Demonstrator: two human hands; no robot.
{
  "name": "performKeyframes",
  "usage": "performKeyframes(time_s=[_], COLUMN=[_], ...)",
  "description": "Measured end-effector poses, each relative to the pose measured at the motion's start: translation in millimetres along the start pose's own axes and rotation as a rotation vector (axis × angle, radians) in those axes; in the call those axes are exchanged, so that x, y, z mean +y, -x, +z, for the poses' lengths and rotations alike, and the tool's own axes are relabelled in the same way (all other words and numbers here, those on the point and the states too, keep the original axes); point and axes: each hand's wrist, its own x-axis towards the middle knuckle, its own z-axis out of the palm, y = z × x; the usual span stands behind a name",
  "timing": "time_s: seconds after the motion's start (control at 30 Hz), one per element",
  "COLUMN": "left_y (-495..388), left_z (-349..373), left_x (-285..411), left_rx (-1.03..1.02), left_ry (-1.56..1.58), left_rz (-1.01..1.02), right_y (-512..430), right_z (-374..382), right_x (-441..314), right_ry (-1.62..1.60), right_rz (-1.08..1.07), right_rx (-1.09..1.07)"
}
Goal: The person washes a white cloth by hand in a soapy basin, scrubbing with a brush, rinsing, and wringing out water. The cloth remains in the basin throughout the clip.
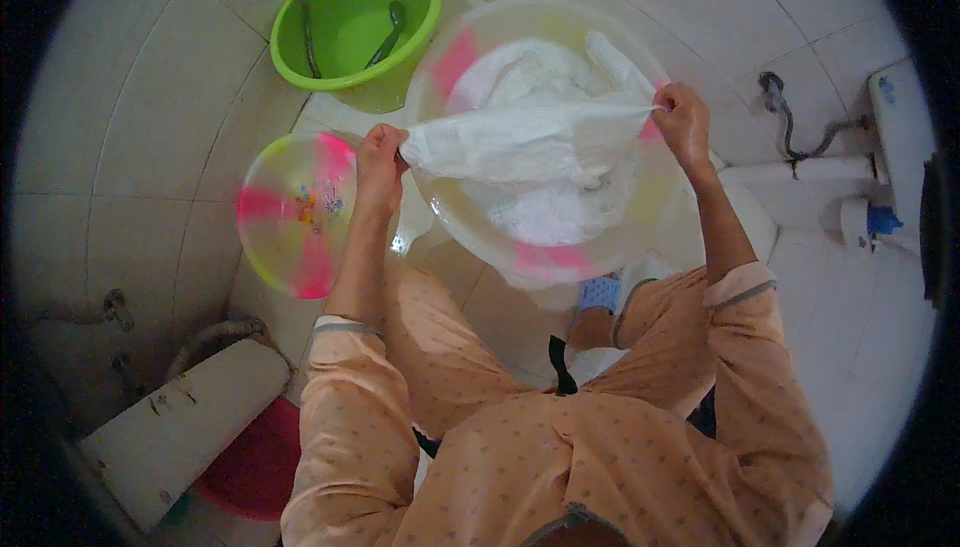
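A piece of wet white cloth is stretched between my two hands above a large translucent plastic basin with pink patches. My left hand pinches one end of it at the basin's left rim. At the right rim, my right hand grips the opposite end. Soap suds and more white fabric lie in the basin beneath and behind the stretched part. Where the held cloth ends and the rest begins is hard to tell.
A green basin holding a hand shower with its hose stands at the back left. A smaller pink and yellow basin is beside my left forearm. Lower left are a white box-like fixture and a red basin. A wall valve is right.
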Motion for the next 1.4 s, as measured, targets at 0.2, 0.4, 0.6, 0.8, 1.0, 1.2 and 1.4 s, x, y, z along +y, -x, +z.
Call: performKeyframes(time_s=[0.2,0.4,0.6,0.8,1.0,1.2,1.4], left_y=[-27.8,-51.0,3.1,22.3,13.6,-1.8,-2.1], left_z=[10.6,16.2,34.5,69.2,52.6,42.9,46.0], left_x=[2.8,-32.5,-148.7,-194.0,-192.5,-134.1,-45.7], left_rx=[-0.007,-0.083,0.015,-0.116,-0.084,0.015,-0.065], left_ry=[0.053,0.167,-0.125,0.141,0.164,0.48,0.632], left_rz=[0.013,-0.389,-0.797,-0.907,-0.802,-0.5,-0.15], right_y=[-1.0,-4.6,34.7,45.5,49.9,45.6,14.5], right_z=[-10.8,-25.6,-5.9,0.9,3.7,6.4,-6.9], right_x=[7.9,15.2,72.1,114.1,113.5,118.5,100.5], right_ry=[-0.064,-0.034,0.238,0.289,0.249,0.249,-0.127], right_rz=[0.046,0.214,0.085,0.049,0.078,-0.021,0.26], right_rx=[-0.015,-0.091,-0.475,-0.697,-0.611,-0.561,-0.605])
